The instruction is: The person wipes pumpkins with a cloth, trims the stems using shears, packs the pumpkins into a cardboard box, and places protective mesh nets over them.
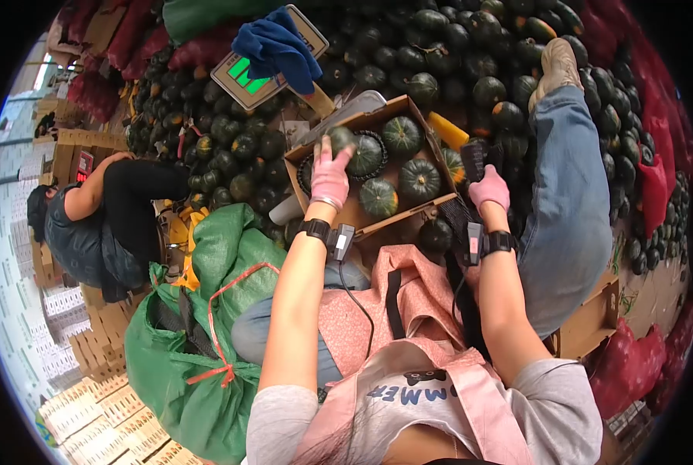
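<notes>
My left hand (329, 177), in a pink glove, has its fingers around a small dark green pumpkin (340, 139) at the left side of an open cardboard box (406, 215). Inside the box sit several green pumpkins (420, 180). One of them, a netted pumpkin (368, 153) beside my left fingers, has a black net around it. To the right of the box, my right hand (488, 191), also pink-gloved, is closed on a bunched black net sleeve (477, 159). More black netting (456, 217) hangs between the box and my right wrist.
A large heap of green pumpkins (455, 58) spreads behind the box. A scale (300, 31) with a blue cloth (277, 50) stands at its upper left. Green sacks (199, 372) lie at my left, near another seated person (91, 225). Red net bags (633, 364) are at right.
</notes>
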`<control>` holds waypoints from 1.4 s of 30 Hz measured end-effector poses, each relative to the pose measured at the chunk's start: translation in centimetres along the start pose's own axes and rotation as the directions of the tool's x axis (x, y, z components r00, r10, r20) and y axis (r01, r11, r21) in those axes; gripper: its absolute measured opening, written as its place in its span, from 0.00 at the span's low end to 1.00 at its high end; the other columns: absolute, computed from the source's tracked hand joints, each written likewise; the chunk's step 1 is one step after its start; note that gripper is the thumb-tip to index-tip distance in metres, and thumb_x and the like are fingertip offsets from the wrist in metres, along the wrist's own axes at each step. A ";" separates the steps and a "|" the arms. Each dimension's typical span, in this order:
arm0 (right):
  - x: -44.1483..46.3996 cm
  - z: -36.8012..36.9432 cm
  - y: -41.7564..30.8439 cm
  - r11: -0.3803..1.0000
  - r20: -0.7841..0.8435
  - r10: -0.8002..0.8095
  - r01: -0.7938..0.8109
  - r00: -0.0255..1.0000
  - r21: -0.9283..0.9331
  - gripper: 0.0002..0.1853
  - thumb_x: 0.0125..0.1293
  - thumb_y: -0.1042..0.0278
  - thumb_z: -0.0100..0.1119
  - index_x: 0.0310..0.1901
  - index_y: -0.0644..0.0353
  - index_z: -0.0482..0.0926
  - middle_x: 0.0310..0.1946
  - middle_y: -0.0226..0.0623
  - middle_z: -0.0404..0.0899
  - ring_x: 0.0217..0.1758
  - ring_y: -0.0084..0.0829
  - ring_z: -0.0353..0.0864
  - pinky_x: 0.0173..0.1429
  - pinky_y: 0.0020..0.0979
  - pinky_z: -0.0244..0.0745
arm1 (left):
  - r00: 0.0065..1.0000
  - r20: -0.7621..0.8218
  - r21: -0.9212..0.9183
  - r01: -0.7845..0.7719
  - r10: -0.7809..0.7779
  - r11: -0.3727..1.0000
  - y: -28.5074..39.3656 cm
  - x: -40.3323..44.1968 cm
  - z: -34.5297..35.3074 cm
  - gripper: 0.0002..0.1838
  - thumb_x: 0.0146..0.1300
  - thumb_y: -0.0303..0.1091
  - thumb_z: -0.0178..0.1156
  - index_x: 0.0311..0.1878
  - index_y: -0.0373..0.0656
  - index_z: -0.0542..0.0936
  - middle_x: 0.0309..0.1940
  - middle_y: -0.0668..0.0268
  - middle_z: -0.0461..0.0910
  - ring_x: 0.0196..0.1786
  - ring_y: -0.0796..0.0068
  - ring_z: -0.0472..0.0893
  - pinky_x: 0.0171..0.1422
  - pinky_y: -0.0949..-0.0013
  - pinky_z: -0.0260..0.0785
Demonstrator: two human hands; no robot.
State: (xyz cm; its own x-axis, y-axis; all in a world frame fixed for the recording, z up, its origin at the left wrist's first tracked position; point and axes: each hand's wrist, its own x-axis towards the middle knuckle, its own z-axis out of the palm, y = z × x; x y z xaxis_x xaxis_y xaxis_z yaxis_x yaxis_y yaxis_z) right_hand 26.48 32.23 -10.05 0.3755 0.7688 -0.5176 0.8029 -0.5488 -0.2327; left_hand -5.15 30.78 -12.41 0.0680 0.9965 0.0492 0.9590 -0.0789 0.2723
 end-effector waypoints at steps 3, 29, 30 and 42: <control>-0.6 -2.5 -1.4 0.991 -0.138 -0.101 0.113 0.985 0.078 0.20 0.57 0.51 0.55 0.44 0.56 0.76 0.46 0.52 0.78 0.52 0.49 0.77 0.54 0.44 0.73 | 0.996 -0.070 -0.176 0.044 -0.057 0.983 0.1 -0.6 -0.2 0.23 0.52 0.25 0.59 0.54 0.53 0.77 0.66 0.50 0.61 0.66 0.49 0.64 0.70 0.60 0.59; -11.4 4.9 -8.8 0.447 0.156 -0.832 0.477 0.532 0.757 0.10 0.61 0.66 0.62 0.32 0.65 0.77 0.25 0.31 0.73 0.29 0.22 0.70 0.35 0.25 0.67 | 0.906 0.085 -0.947 0.203 -0.414 0.250 6.9 -10.4 -4.5 0.22 0.49 0.43 0.72 0.31 0.41 0.69 0.25 0.75 0.64 0.29 0.84 0.63 0.32 0.77 0.61; -11.4 4.6 -9.0 0.518 0.229 -0.783 0.401 0.578 0.756 0.09 0.60 0.66 0.62 0.31 0.64 0.77 0.24 0.28 0.72 0.29 0.19 0.68 0.34 0.24 0.66 | 0.895 0.147 -0.961 0.230 -0.421 0.154 7.1 -10.4 -4.6 0.19 0.50 0.39 0.71 0.30 0.41 0.69 0.24 0.75 0.64 0.29 0.84 0.62 0.32 0.77 0.61; -13.8 3.0 -4.6 0.573 -0.208 -0.641 0.641 0.739 0.510 0.23 0.48 0.80 0.60 0.48 0.60 0.68 0.38 0.39 0.75 0.44 0.33 0.77 0.50 0.30 0.71 | 0.897 -0.154 -0.705 0.193 -0.414 0.682 10.6 -12.0 -3.0 0.18 0.57 0.32 0.63 0.49 0.39 0.73 0.38 0.58 0.78 0.40 0.74 0.78 0.47 0.70 0.71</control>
State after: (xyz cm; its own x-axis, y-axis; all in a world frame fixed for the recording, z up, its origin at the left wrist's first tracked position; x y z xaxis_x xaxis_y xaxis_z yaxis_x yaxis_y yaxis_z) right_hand 16.20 23.15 -4.34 -0.1411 0.9881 -0.0616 0.4645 0.0111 -0.8855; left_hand 3.42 17.94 -7.22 -0.3782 0.9223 0.0795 0.4730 0.1187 0.8730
